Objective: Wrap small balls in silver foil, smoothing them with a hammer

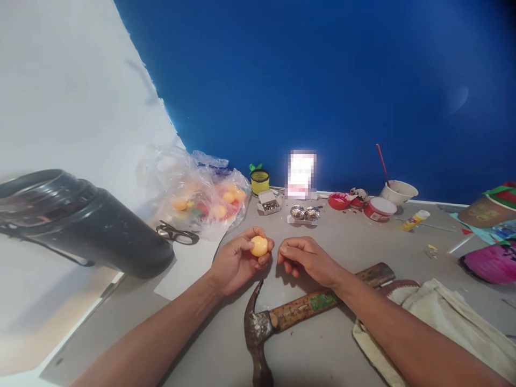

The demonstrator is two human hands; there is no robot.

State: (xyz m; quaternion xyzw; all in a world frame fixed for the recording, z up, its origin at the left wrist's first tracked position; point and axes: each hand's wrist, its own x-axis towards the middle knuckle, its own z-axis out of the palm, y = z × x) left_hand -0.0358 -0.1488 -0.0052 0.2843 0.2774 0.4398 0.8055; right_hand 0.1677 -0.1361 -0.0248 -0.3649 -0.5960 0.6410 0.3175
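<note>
Holds a shiny yellow-orange ball [260, 246] in the left grip [239, 260], pinched between thumb and fingers, over the grey surface [213, 349]. Curls the right grip [308, 257] just beside, apart from the ball, thumb and fingers drawn together; impossible to make out whether pinching anything small.

Has a claw hammer [296, 313] on the near side of both grips: head below the left grip, claw tip pointing up toward it, wooden handle slanting beneath the right forearm [395, 312]. To the right of the right grip and nearer, shows a rusty toothed blade [403, 286] and an off-white cloth [447, 328].

Straight beyond the grips, shows a small open box [269, 212] of metal pieces [273, 206], two silver rounds [305, 213] and a bright, blurred-out panel [301, 172]. Beyond and left of the left grip, shows a yellow container [260, 183] and a clear plastic bag [173, 166] with orange balls [220, 211] inside; closer in, glasses [179, 235], a white sheet [173, 274] and a large dark bottle [116, 226]. Beyond and right of the right grip, shows a red-and-white tub [379, 209], a pale cup [403, 191] with a red stick [382, 164], and a yellow tube [416, 220].
</note>
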